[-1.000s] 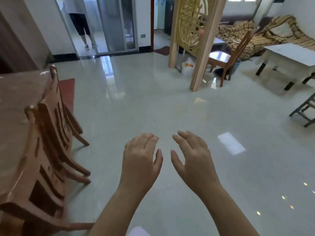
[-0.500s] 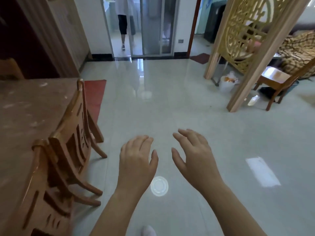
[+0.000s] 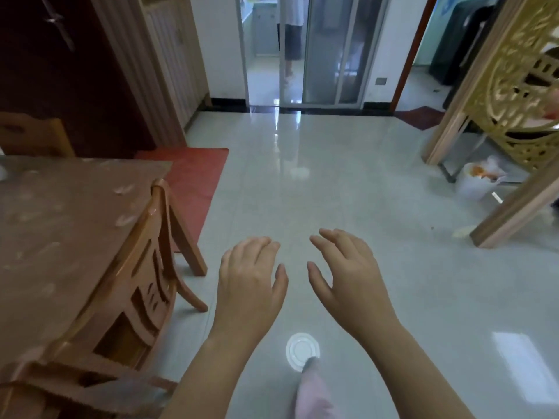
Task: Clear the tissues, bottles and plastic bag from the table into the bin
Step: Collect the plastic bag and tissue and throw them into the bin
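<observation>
Camera swung left, counter (image 3: 60, 237) now nearer; bin (image 3: 472, 190) on floor, well apart from its far corner. Left hand (image 3: 251, 285) and right hand (image 3: 351, 276) hover, grip loose, holding nothing. Bin looks part-filled, clearing probably nearly done.

Table (image 3: 60, 225) left, chair (image 3: 151, 267) against it, bin (image 3: 478, 182) far right.

Orange-brown carved wooden chair (image 3: 142, 285) standing on glossy pale grey tiled floor (image 3: 332, 182), flat red mat (image 3: 193, 173) lying just beyond it, person (image 3: 292, 40) standing beyond sliding glass doors (image 3: 329, 49), gold lattice screen (image 3: 514, 101) rising at right.
</observation>
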